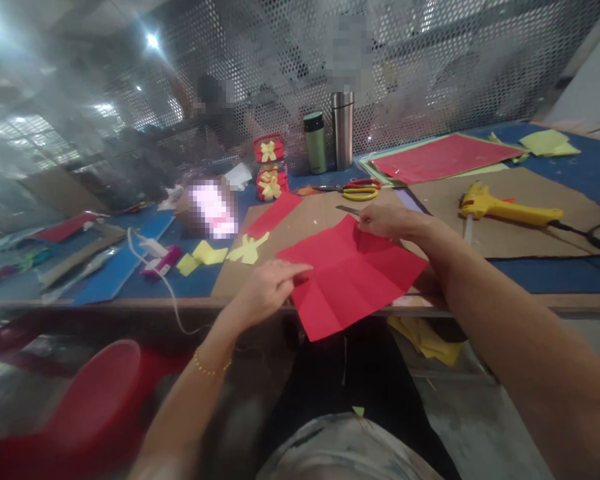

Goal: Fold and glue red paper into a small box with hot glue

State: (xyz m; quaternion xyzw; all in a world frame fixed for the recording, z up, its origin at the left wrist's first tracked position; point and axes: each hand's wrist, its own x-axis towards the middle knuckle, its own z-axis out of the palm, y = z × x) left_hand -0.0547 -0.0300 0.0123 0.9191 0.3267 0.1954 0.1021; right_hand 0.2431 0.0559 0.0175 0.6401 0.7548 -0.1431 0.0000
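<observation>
A creased sheet of red paper (353,273) spreads over the table's front edge, its near corner hanging past it. My left hand (265,290) pinches the sheet's left edge, index finger stretched over the top. At the far edge, my right hand (383,220) is closed on the paper. From its fingers a thin metal strip (347,209), like a blade, sticks out to the left; its other end is hidden. A red paper strip (273,215) and a yellow paper bow shape (249,249) lie beyond my left hand. Scissors (361,189) with red and yellow handles rest farther back.
A yellow glue gun (510,208) lies on cardboard (535,183) at right, its cord trailing off. Two small red boxes with yellow bows (270,167), a green tumbler (315,143) and a steel flask (343,130) stand behind. A lit phone (213,210) is at left; a red stool (100,387) is below.
</observation>
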